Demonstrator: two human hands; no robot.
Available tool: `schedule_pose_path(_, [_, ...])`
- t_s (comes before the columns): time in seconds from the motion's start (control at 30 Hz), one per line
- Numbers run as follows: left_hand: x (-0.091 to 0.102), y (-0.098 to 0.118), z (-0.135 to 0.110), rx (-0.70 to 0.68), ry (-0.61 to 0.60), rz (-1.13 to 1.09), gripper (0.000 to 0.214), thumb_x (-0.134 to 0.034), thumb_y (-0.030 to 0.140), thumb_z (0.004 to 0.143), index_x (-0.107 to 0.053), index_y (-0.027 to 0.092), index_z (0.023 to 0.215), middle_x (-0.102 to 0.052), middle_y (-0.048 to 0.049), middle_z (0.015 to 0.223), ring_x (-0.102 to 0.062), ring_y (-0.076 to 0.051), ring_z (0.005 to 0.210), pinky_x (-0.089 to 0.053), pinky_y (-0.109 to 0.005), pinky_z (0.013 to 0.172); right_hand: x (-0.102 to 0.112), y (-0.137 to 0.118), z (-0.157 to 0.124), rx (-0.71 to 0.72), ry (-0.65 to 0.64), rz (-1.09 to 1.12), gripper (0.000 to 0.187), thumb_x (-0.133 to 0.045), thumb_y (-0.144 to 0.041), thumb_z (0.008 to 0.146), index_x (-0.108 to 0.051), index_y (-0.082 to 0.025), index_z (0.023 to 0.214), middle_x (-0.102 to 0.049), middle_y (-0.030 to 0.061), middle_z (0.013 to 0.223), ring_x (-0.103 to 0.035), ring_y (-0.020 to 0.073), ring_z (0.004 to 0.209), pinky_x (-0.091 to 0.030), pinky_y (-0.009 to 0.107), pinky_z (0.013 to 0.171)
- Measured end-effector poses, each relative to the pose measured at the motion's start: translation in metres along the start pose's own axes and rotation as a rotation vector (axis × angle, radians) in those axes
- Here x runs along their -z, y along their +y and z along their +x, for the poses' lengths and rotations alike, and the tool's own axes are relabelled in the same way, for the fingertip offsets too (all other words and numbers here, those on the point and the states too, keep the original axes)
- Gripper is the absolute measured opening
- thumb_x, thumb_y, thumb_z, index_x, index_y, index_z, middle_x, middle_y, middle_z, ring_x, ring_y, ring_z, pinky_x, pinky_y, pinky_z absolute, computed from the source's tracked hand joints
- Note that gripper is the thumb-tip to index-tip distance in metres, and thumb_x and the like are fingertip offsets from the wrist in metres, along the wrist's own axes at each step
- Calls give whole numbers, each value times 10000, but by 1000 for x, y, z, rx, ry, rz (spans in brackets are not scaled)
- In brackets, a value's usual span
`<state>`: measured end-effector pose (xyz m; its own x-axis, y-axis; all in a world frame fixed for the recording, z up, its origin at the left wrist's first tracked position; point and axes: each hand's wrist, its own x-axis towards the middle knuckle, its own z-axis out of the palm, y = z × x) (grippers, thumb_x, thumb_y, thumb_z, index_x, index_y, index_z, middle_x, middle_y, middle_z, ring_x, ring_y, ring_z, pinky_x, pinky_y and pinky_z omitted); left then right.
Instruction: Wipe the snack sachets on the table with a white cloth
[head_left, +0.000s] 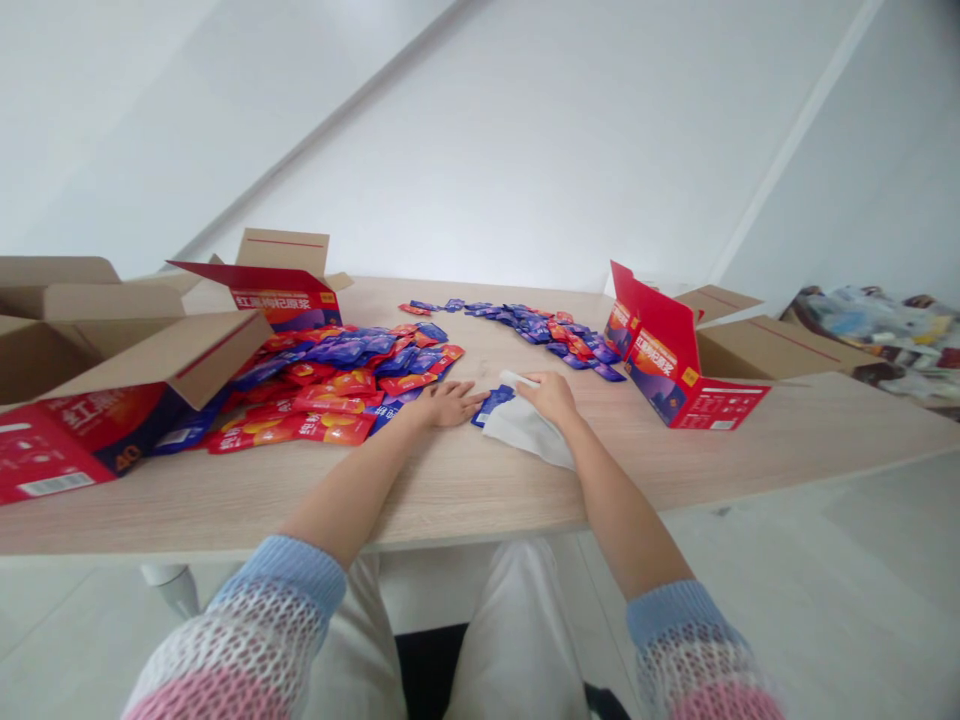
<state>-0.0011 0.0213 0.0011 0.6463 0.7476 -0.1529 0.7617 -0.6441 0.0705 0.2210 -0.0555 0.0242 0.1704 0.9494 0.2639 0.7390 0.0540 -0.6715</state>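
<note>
A white cloth [525,434] hangs down onto the table from my right hand [551,397], whose fingers are closed on its upper edge. Partly under that cloth lies a blue-purple sachet [492,405], flat on the tabletop. My left hand [450,404] rests with fingers stretched out, its fingertips at the sachet's left edge. Beside the left hand spreads a large pile of red and blue sachets [334,388]. A looser row of blue and red sachets [536,325] lies beyond my hands, toward the right.
Open red cartons with brown flaps stand on the wooden table [465,500]: a near-left carton [67,440], a back-left carton [277,290] and a right carton [675,355]. Plastic-wrapped items [877,320] are heaped beyond the table at far right. A white wall rises behind.
</note>
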Motion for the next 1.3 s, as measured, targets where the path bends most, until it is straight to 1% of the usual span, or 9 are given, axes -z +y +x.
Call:
schedule_pose_path(0.07, [0,0,0,-8,4,1,525,-118,647,895,-127,546,1409,-130,61,1553,-145,-324,1399,-122,-630,1031,2,1,-1,-24,34,-229,363,-597,-450,769,-710,-281,1071,-712,51,1013,-625,248,962,-443,271,735])
schedule_pose_path(0.13, [0,0,-1,-17,10,1,529,-114,641,898,-120,535,1416,-134,61,1553,-143,-315,1400,-120,-614,1041,2,-1,-4,-27,-32,-341,339,-579,-452,785,-703,-323,1073,-715,52,1014,-633,238,965,-437,267,738])
schedule_pose_path(0.37, [1,2,-3,-1,13,11,534,-115,636,898,-126,527,1420,-133,67,1552,-141,-309,1401,-116,-618,1044,-3,-5,-8,44,-111,-386,350,-541,-466,822,-673,-341,1121,-693,39,1090,-628,228,998,-436,259,760])
schedule_pose_path(0.63, [-1,2,0,20,5,19,533,-126,635,897,-144,526,1419,-129,72,1552,-145,-311,1402,-123,-612,1049,4,-5,-6,260,-340,-202,331,-600,-424,771,-752,-195,956,-717,11,847,-635,210,778,-422,236,660])
schedule_pose_path(0.9, [2,4,-3,37,-5,10,532,-136,628,899,-146,521,1421,-132,74,1551,-139,-295,1406,-110,-602,1061,10,-9,-14,229,-822,167,430,-673,-492,691,-745,-142,930,-656,-12,695,-528,121,580,-397,208,546])
schedule_pose_path(0.97, [2,4,-4,27,-12,11,539,-148,621,899,-158,506,1426,-115,74,1553,-126,-284,1410,-112,-586,1070,9,-13,-15,247,-782,219,448,-672,-499,696,-739,-135,948,-669,1,725,-534,120,582,-398,207,540])
schedule_pose_path(1.1, [1,4,-4,28,-23,26,563,-153,619,897,-221,458,1433,-90,52,1559,-105,-278,1414,-106,-576,1075,6,-16,-11,267,-430,242,499,-586,-542,764,-718,-142,1032,-712,40,880,-613,187,712,-455,252,617])
schedule_pose_path(1.2, [1,5,-3,33,-9,11,551,-112,637,894,-168,502,1425,-119,54,1555,-128,-285,1410,-99,-597,1064,5,-14,-8,237,-128,17,462,-546,-549,800,-712,-209,1066,-705,50,1037,-629,243,918,-461,286,759])
schedule_pose_path(1.3, [1,6,-2,28,-1,1,541,-123,639,894,-133,521,1422,-130,59,1553,-140,-294,1407,-97,-604,1061,-1,-14,-8,126,-18,-262,412,-519,-536,832,-691,-282,1108,-689,50,1098,-612,244,1018,-436,276,806])
